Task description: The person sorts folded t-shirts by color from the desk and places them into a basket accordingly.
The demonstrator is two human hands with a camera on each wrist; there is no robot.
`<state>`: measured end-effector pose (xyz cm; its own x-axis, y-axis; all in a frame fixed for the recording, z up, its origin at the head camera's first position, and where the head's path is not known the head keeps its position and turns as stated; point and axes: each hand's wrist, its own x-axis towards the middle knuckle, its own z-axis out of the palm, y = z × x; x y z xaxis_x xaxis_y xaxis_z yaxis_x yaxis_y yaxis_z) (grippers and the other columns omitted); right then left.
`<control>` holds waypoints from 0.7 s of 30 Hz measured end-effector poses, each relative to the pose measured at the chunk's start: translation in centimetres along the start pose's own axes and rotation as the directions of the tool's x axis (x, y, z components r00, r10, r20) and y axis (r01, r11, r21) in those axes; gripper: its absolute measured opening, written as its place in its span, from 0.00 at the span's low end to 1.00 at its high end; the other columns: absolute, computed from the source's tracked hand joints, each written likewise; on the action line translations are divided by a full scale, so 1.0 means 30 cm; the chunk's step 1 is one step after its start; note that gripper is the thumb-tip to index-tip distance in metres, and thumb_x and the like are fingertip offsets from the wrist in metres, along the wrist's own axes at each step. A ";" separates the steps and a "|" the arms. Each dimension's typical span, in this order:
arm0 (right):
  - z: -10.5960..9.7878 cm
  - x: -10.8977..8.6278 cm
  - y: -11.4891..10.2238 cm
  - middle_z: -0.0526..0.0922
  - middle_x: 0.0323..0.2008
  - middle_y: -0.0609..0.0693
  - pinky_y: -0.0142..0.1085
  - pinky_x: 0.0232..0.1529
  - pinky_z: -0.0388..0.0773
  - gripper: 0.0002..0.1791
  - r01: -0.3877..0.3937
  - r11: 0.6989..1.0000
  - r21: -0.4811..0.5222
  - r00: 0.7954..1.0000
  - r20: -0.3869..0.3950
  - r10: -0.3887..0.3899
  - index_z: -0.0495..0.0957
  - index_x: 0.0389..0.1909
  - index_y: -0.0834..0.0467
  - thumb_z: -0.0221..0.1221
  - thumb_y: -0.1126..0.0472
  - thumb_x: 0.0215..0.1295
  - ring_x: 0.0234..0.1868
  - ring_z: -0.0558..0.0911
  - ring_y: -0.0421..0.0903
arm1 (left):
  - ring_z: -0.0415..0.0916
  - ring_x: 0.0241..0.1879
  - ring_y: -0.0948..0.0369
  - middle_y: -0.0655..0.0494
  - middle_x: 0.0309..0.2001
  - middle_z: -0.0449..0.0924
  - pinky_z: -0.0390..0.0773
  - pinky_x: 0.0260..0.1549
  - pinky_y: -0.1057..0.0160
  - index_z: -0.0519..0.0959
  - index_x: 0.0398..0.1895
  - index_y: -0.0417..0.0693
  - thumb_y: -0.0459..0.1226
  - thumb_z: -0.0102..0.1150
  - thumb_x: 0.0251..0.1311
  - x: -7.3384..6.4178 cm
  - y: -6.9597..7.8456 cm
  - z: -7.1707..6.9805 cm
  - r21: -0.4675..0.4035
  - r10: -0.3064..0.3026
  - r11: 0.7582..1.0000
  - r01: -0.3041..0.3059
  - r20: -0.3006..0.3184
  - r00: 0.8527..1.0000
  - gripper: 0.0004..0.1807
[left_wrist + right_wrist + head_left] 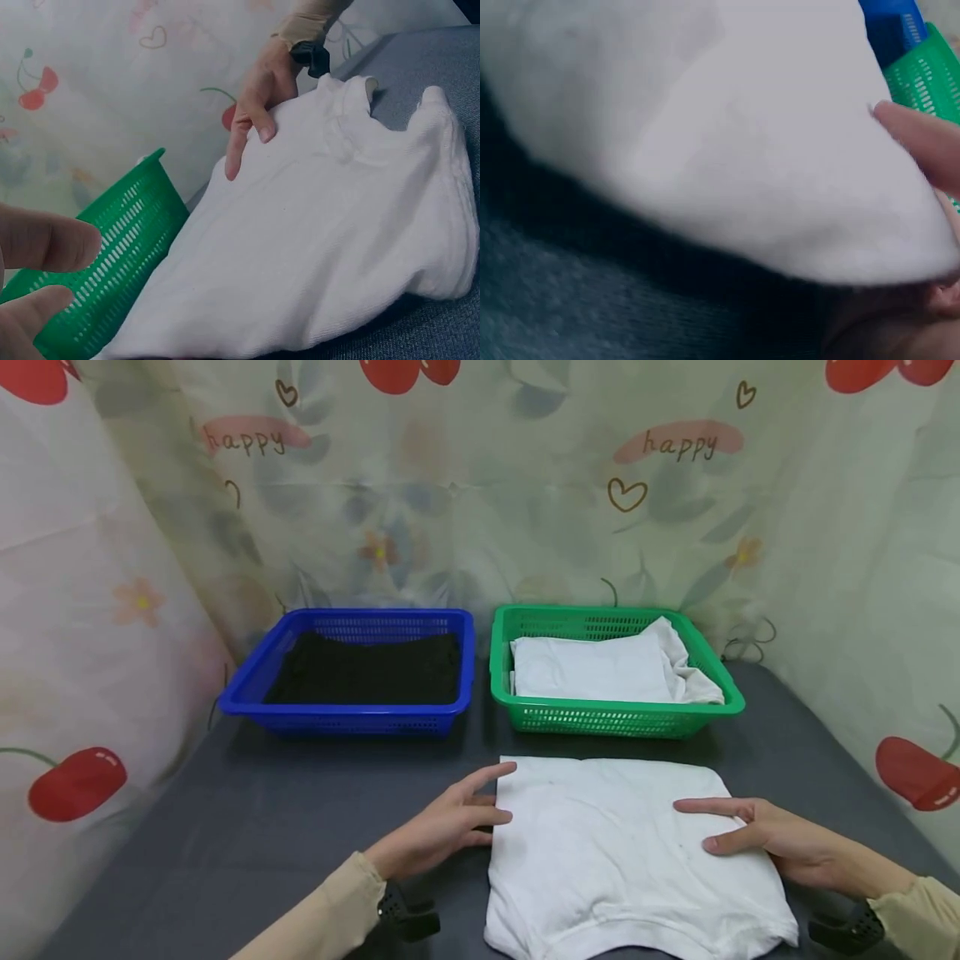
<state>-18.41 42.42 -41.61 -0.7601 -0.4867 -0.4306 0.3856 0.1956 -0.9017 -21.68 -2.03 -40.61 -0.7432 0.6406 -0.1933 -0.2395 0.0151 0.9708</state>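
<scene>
A folded white T-shirt [615,852] lies on the dark table, its curved neckline toward the person. At its left edge is the left hand [453,818], index finger and thumb spread over the border; the other fingertips disappear at the cloth's edge. The left wrist view shows that hand's fingers apart. On the opposite side the right hand [787,843] holds the T-shirt's edge, with thumb and index finger on top and the remaining fingers underneath. From the right wrist, the T-shirt [727,150] looks blurred and close, one finger [922,139] lying along it.
Behind the T-shirt stands a green basket [615,718] with folded white cloth [592,668] in it. To its left, a blue basket [345,717] contains black folded cloth [367,668]. Patterned curtains [465,527] enclose the back and both sides of the grey table [262,827].
</scene>
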 end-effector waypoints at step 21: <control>0.030 0.025 0.003 0.70 0.62 0.56 0.46 0.51 0.77 0.28 -0.010 1.000 -0.019 0.996 -0.093 0.008 0.72 0.68 0.57 0.61 0.66 0.67 0.53 0.79 0.52 | 0.71 0.58 0.55 0.52 0.62 0.72 0.76 0.50 0.55 0.81 0.59 0.50 0.30 0.72 0.53 0.109 -0.047 0.092 0.239 0.051 0.971 -0.010 -0.164 0.985 0.27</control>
<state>-18.47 41.30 -41.96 -0.8023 -0.4035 -0.4399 0.3832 0.2170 -0.8978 -22.05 2.16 -42.20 -0.8469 0.5056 -0.1644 -0.0758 0.1913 0.9786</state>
